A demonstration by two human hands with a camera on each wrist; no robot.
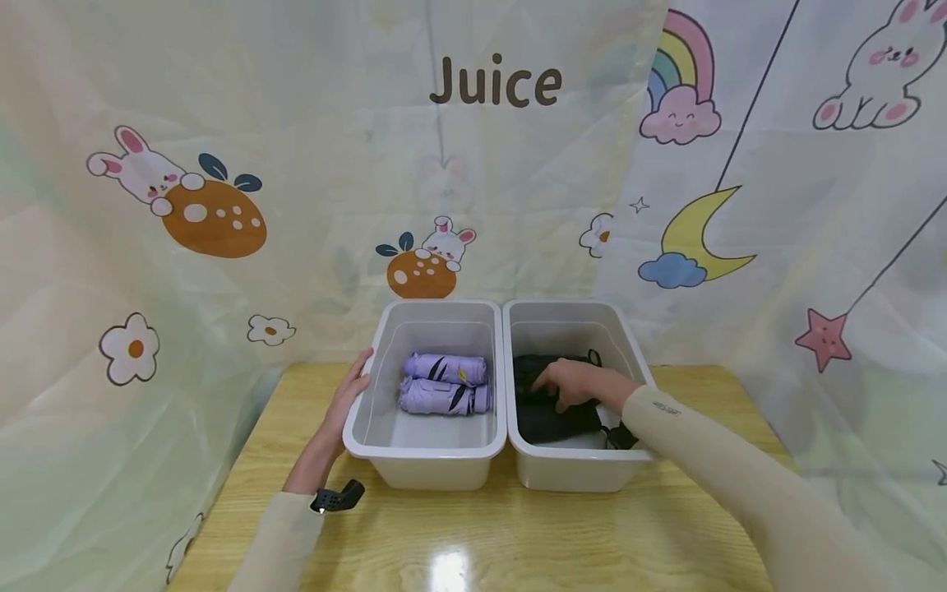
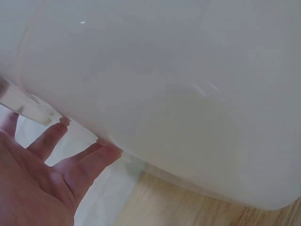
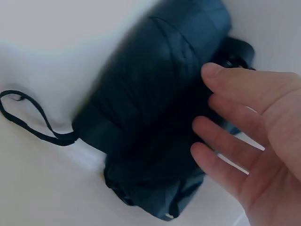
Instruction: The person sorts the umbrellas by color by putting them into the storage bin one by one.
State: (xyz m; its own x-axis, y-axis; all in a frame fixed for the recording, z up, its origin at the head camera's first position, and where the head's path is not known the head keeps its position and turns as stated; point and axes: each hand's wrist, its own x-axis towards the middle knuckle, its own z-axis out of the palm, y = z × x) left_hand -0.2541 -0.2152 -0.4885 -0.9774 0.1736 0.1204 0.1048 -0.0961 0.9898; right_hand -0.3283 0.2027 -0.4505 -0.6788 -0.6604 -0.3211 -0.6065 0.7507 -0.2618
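Observation:
Two folded purple umbrellas lie side by side in the left bin, a light grey plastic tub. Against that bin's left outer wall and rim rest the fingertips of my left hand, fingers spread; the left wrist view shows them at the rim too. In the right bin lie folded black umbrellas, one with a wrist loop. My right hand reaches in over them. Its fingers are loosely bent at the dark fabric; whether they touch it I cannot tell.
Both bins stand close together on a wooden table, near a printed curtain behind and at the sides. A dark band sits on the left wrist.

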